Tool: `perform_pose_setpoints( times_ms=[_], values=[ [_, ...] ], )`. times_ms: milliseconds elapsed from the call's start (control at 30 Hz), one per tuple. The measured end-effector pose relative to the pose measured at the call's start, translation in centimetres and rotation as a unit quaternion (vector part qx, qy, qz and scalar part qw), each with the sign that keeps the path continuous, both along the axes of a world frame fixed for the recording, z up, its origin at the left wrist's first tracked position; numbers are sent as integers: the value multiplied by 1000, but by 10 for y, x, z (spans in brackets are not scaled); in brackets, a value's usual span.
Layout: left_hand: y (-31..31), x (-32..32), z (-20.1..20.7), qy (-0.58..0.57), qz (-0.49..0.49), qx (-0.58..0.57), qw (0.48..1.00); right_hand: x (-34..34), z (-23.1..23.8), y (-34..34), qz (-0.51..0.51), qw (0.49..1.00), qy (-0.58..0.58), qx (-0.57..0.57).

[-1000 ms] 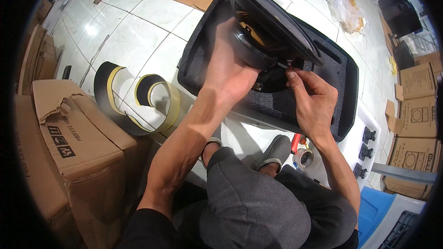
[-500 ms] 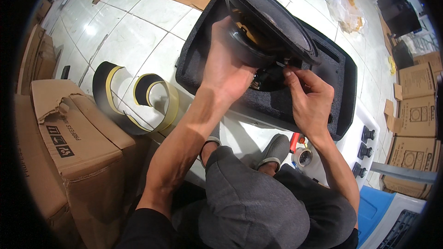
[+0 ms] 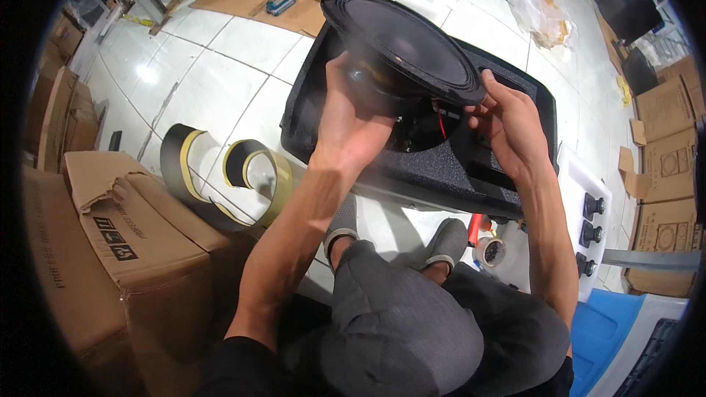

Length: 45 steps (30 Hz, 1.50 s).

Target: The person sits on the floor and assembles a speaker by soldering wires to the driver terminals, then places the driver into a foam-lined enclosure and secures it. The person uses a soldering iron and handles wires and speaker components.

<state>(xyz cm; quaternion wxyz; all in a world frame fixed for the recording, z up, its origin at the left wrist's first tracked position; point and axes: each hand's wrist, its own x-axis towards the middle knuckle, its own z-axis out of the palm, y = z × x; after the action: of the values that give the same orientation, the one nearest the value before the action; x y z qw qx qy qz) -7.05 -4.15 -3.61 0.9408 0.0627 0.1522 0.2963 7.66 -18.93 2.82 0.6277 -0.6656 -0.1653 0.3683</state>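
A round black speaker driver (image 3: 404, 40) is held tilted above a black rough-coated speaker cabinet (image 3: 419, 176). My left hand (image 3: 349, 121) is closed around the magnet side of the driver from beneath, its fingers partly hidden. At the right edge of the rim, my right hand (image 3: 515, 121) grips with the thumb on top and fingers curled under. A thin red wire (image 3: 443, 125) hangs under the driver, over the dark round opening in the cabinet.
Cardboard boxes (image 3: 140, 250) stand at my left, beside curled black strips with yellow edges (image 3: 276, 184). A tape roll (image 3: 489, 252) lies near my right foot. White panels with black knob-like fittings (image 3: 592, 234) sit right and behind. A cordless drill (image 3: 278, 0) stands on cardboard.
The driver has come lower and nearer, tipping flatter. My right hand has left the terminal area underneath and moved up to the driver's right rim. The red wire now shows.
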Motion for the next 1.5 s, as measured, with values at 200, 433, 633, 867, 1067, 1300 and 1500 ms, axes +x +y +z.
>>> perform_pose_setpoints(
  times_ms=[200, 433, 633, 867, 1067, 1300, 1500],
  values=[
    [0, -4, 7, 20, 30, 113, 993, 18, -11, 9, 15, 1000, 11, -17],
    [-8, -7, 12, 55, 74, 44, 995, 37, -18, 12, 76, 987, -116, -87],
    [-9, -11, 12, 140, 94, 157, 973, 47, -30, 22, 31, 975, -207, -78],
    [-13, -7, 21, 98, 133, 297, 940, 48, -36, 23, 37, 967, -238, -82],
    [-16, -6, 24, 135, 143, 333, 922, 41, -32, 23, 24, 955, -277, -101],
    [-27, 1, 29, 168, 160, 346, 909, 48, -35, 18, 12, 940, -326, -105],
    [-26, -2, 25, 209, 159, 337, 904, 52, -37, 20, 33, 929, -348, -121]
  ],
)
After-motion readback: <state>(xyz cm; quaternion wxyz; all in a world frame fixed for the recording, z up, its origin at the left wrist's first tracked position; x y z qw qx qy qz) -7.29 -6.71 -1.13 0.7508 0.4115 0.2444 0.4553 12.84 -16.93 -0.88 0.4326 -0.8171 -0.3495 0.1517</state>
